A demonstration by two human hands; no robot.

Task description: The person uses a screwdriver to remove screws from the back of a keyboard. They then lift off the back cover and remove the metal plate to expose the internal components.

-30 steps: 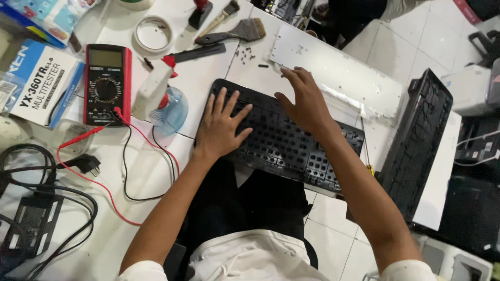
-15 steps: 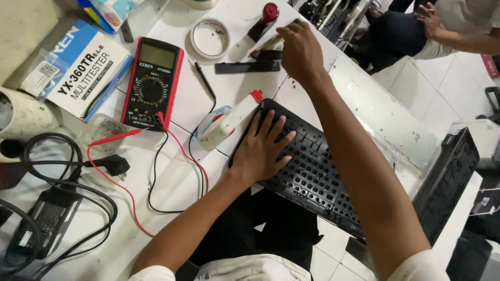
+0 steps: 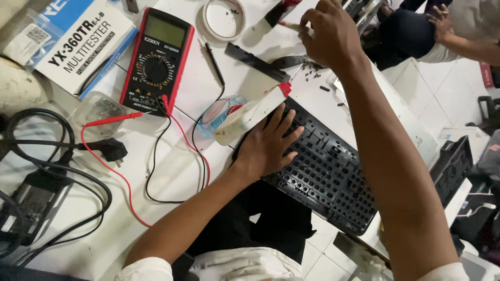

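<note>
on the white table (image 3: 172, 171), right in front of the person, lies a black plastic keyboard frame with its keys taken off (image 3: 323, 171). its long side runs slanting, from the near middle of the table down toward the person's right. the left hand (image 3: 268, 145) lies flat on the left end of the frame, fingers spread, pressing and not gripping. the right hand (image 3: 330, 34) is stretched far past the frame, toward the back of the table. its fingers are curled around a small tool with a red and black handle (image 3: 278, 13); i cannot tell how tight the grip is. so the left hand is the nearer one to the frame, and the right hand is well apart from it.

just beside the left hand lies a white plastic bottle with a red cap (image 3: 250, 117), tipped on its side. farther left is a red and black meter with a dial (image 3: 156, 60), with red and black wires (image 3: 156, 156) curling from it. a roll of white tape (image 3: 224, 18) sits at the back. another person's arm (image 3: 458, 36) shows at the top right.
</note>
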